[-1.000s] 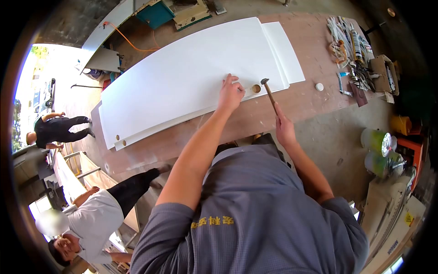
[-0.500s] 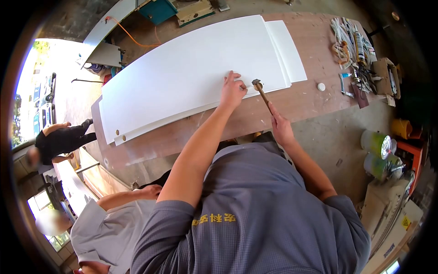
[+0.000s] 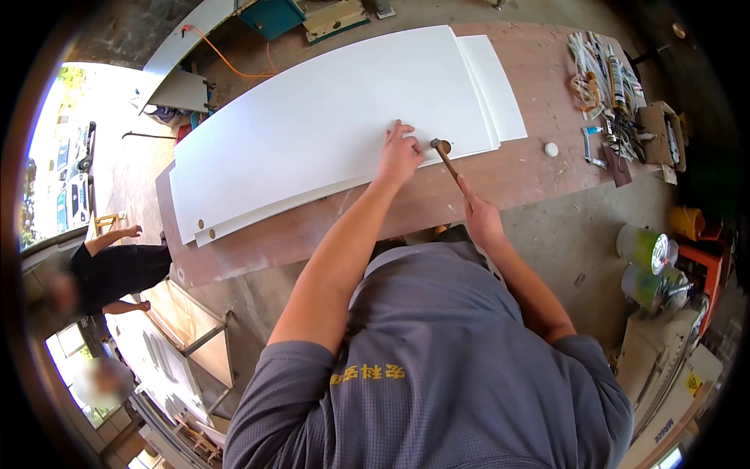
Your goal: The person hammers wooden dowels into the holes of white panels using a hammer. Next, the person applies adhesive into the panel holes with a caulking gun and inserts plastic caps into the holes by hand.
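- The left hand (image 3: 401, 154) could get struck, I'd judge, by a slipped swing: the hammer (image 3: 447, 160) has its head just beside it, at the round recess (image 3: 448, 146) in the white panel (image 3: 312, 117) on the surface (image 3: 539, 90).
- Left arm stretched forward, fingers partly curled; whether they pinch anything, I can't tell.
- Right hand (image 3: 482, 217) wraps the handle, elbow bent.

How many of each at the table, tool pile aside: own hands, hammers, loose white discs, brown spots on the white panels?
Hands: 2 (left hand, right hand)
Hammer: 1
White disc: 1
Brown spots visible: 3 (two at the left end, one partly behind the hammer head)
Total: 7
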The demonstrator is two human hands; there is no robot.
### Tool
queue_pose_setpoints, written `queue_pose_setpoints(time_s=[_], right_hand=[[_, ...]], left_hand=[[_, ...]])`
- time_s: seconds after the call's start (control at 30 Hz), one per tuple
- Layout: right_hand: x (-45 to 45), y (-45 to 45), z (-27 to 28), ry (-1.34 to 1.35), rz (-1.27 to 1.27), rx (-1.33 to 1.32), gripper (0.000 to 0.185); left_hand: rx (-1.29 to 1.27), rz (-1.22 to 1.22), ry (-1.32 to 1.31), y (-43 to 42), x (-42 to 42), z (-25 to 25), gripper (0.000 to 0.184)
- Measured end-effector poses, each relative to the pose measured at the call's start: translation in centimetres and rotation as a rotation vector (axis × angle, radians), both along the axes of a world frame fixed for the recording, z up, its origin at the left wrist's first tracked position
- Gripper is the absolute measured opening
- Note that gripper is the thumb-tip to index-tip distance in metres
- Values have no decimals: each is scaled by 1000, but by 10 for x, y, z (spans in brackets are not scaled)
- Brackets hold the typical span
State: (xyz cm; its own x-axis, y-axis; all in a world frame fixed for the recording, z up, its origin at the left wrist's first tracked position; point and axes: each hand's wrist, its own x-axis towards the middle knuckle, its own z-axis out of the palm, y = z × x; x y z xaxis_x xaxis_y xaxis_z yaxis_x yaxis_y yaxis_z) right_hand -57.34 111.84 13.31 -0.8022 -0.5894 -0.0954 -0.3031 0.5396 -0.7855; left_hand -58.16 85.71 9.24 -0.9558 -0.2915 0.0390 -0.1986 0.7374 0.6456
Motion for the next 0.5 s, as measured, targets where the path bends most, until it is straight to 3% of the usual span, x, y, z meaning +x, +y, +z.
queue_pose_setpoints(time_s=[0.07,0.13,0.17,0.23,0.33,0.43,0.5], right_hand=[[-2,1,-4,0,38,94,60],[2,4,-5,112,0,-142,59],[2,4,-7,107,1,-140,59],[-1,2,-7,11,42,149,59],[-1,-1,5,27,-2,-50,59],[1,-1,-2,15,58,130,60],[3,2,-5,21,29,72,61]], left_hand=[[36,-19,-32,-5,2,5,11],[74,-36,-70,-11,4,7,11],[158,-29,-67,-14,5,7,11],[243,-23,-62,-14,6,11,12],[202,-26,-93,-18,8,12,9],[249,-57,-65,-23,11,10,10],[236,-70,-51,-25,18,13,10]])
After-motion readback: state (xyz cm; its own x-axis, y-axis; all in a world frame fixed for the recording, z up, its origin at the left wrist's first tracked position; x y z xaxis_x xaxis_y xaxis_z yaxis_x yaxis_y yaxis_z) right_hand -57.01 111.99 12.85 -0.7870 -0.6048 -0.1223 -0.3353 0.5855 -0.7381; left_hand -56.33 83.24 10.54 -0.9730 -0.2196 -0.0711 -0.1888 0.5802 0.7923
